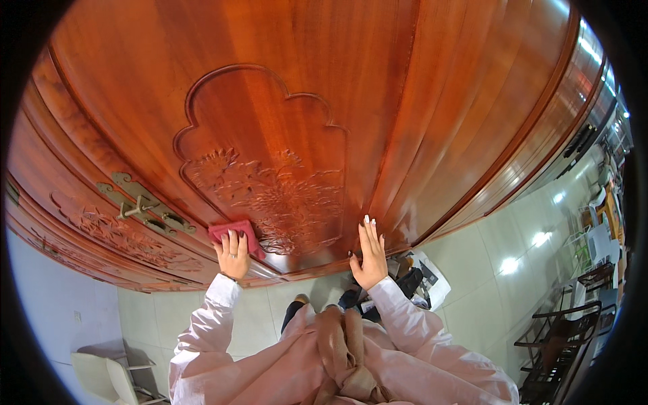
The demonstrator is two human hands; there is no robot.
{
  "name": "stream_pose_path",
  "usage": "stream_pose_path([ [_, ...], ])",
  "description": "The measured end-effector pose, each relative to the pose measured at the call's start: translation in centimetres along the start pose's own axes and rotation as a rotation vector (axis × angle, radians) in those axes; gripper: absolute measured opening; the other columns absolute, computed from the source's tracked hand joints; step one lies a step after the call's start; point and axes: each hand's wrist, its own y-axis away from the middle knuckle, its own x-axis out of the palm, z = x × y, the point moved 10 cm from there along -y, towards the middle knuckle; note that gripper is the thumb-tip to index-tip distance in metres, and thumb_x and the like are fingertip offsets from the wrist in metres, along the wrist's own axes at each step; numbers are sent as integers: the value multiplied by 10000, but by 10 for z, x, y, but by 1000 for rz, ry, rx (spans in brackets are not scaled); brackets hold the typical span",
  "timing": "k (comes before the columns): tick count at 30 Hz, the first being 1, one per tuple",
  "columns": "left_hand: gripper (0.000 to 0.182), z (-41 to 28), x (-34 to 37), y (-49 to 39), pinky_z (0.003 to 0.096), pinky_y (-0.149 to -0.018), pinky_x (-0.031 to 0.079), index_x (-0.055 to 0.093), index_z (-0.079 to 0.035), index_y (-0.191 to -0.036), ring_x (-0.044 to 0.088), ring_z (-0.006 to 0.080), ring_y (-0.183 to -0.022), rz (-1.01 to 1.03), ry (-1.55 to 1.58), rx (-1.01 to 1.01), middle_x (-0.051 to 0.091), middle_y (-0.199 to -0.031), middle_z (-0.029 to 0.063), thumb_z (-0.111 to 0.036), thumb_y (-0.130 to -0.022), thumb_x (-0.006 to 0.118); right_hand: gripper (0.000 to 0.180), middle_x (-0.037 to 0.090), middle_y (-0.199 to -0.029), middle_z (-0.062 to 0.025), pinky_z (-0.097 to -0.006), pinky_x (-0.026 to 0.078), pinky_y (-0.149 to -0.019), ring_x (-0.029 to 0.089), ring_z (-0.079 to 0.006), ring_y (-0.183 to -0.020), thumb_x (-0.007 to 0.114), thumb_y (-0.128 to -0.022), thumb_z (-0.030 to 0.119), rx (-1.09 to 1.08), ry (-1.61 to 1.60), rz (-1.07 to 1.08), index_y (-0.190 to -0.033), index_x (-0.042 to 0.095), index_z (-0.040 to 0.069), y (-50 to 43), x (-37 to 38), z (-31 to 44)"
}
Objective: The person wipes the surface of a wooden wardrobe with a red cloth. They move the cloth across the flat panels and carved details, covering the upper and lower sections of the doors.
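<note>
A folded red cloth (245, 230) lies under the fingers of my left hand (234, 257), pressed to the front of a polished reddish-brown wooden cabinet (324, 45). Just right of the cloth is the lower part of a carved floral panel (288, 197) inside a scalloped moulding. My right hand (371, 255) has its fingers extended at the cabinet's right side, right of the carving. It holds nothing, and the thumb stands apart from the fingers. To the left of the cloth, a brass latch with plates (139, 206) is fixed where the cabinet doors meet.
Several items, including a white bag (433, 278), are on the tiled floor (471, 263) behind my right forearm. A pale chair (109, 377) is at lower left. Dark wooden chairs (557, 344) line the right side. A white wall (61, 304) borders the left.
</note>
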Motion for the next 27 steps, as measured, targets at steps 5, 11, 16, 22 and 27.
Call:
stream_pose_path([
  [5,528,-54,4,-58,692,-924,334,515,-73,-1263,451,471,-1155,-128,157,-50,449,-1333,241,-141,-746,601,784,161,-1562,-173,-554,147,-1136,142,-336,-1450,585,-762,54,-4,4,-5,-1465,241,16,-4,1,7],
  [11,487,-107,10,-75,585,-999,321,520,-158,-1305,387,326,-1252,-161,91,79,406,-1410,108,-210,-821,540,781,167,-1557,-184,-568,146,-1131,145,-350,-1447,571,-774,69,4,12,-15,-1469,221,5,3,-5,4],
  [16,483,-155,38,-82,459,-882,445,496,-215,-1360,475,140,-1211,181,205,261,460,-1431,0,-209,-878,457,770,180,-1552,-185,-571,157,-1128,159,-351,-1443,565,-783,81,-10,22,5,-1467,219,2,3,2,10],
  [22,501,-194,35,-91,424,-891,459,475,-193,-1380,477,108,-1217,130,252,465,402,-1482,-10,-219,-881,451,759,184,-1551,-183,-571,156,-1129,164,-350,-1441,563,-797,90,-18,37,-8,-1466,215,-1,1,1,19],
  [27,492,-168,32,-90,525,-854,463,494,-209,-1363,495,129,-1196,216,235,322,435,-1452,-30,-217,-872,463,761,183,-1552,-177,-568,154,-1131,160,-346,-1443,567,-806,97,-12,51,-15,-1468,205,-2,6,-4,18],
])
